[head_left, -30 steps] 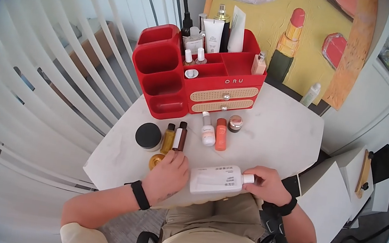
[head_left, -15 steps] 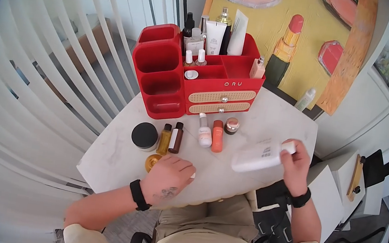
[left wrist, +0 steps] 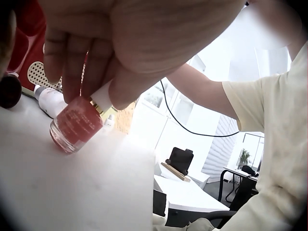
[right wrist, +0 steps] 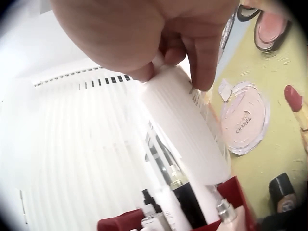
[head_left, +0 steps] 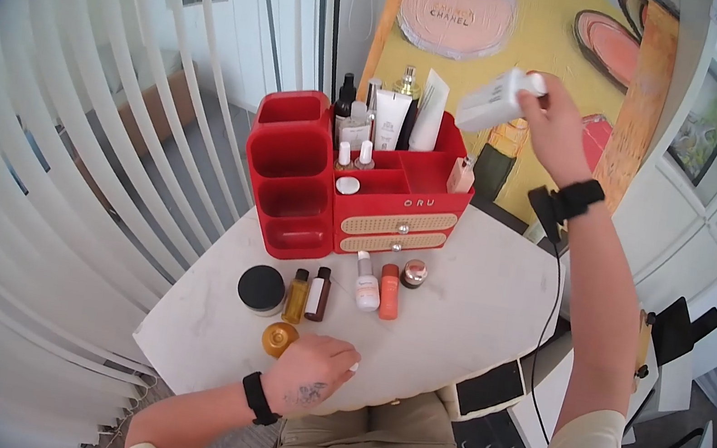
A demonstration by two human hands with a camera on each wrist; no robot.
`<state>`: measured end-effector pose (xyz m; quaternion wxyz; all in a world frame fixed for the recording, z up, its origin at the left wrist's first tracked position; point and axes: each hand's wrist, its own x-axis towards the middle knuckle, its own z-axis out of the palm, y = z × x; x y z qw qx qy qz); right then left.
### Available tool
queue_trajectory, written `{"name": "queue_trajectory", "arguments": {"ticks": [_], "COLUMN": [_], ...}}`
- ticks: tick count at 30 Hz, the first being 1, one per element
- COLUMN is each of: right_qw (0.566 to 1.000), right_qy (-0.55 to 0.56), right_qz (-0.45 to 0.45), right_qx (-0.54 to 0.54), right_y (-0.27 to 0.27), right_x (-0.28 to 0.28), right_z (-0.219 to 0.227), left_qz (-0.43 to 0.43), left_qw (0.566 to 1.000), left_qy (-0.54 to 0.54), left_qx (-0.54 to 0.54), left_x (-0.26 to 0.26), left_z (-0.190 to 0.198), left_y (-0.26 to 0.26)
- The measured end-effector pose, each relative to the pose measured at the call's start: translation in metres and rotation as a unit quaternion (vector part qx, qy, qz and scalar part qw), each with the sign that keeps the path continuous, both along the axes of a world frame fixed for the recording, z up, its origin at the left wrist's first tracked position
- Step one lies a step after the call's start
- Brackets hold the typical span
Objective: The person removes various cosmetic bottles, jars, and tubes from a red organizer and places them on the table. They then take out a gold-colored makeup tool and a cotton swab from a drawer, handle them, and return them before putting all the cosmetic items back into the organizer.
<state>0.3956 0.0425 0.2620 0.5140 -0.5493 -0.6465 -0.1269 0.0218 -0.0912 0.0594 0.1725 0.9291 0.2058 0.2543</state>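
Bottle (head_left: 488, 101) aslant, base lowermost, smooth white, cap (head_left: 536, 84) pinched in right hand (head_left: 559, 128); red polish bottle (left wrist: 77, 124) in left hand's (head_left: 311, 375) pinch

Pale vertical blinds (head_left: 104, 142) line the left; a yellow painting (head_left: 548, 49) stands far behind, and the floor looks possibly grey.

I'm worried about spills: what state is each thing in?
Large white bottle, capped, gripped in right hand
Pink nail polish, capped, held tilted in left hand
Both organizer drawers, closed
Black-lidded jar, closed
Amber bottle, capped
Brown bottle, capped
Orange bottle, capped
Slim white bottle, capped
Small round jar, lidded
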Motion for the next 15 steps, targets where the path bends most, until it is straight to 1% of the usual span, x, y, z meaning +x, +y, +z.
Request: {"name": "queue_trajectory", "arguments": {"ticks": [2, 3, 6, 8, 10, 11, 13, 14, 15], "right_qw": [0.998, 0.998, 0.996, 0.995, 0.989, 0.989, 0.981, 0.982, 0.981], "right_qy": [-0.038, -0.035, -0.046, -0.05, -0.065, -0.06, -0.082, -0.077, -0.096], "right_qz": [0.023, 0.03, 0.058, 0.059, 0.051, 0.048, 0.033, 0.029, 0.038], "right_qx": [-0.036, -0.048, -0.043, -0.058, -0.124, -0.124, -0.173, -0.173, -0.161], "right_y": [0.021, 0.028, 0.043, 0.047, 0.049, 0.05, 0.05, 0.054, 0.059], "right_x": [-0.003, -0.005, -0.01, -0.009, -0.008, -0.007, -0.011, -0.012, -0.015], "right_z": [-0.001, -0.002, -0.012, -0.013, -0.014, -0.013, -0.01, -0.011, -0.011], "left_qz": [0.002, 0.002, -0.001, 0.009, 0.01, 0.012, 0.012, 0.015, 0.012], "left_qw": [1.0, 1.0, 1.0, 1.0, 1.0, 0.999, 0.999, 0.999, 1.0], "left_qy": [0.002, 0.003, 0.0, -0.008, -0.005, -0.007, -0.005, -0.006, -0.001], "left_qx": [-0.018, -0.011, -0.026, -0.024, -0.028, -0.033, -0.031, -0.028, -0.027], "left_x": [0.0, 0.0, -0.002, -0.002, -0.002, -0.002, -0.001, 0.0, 0.0], "left_z": [0.003, 0.002, -0.001, 0.0, 0.003, 0.005, 0.006, 0.006, 0.006], "left_y": [-0.001, -0.001, -0.002, -0.002, -0.003, -0.003, -0.004, -0.004, -0.004]}}
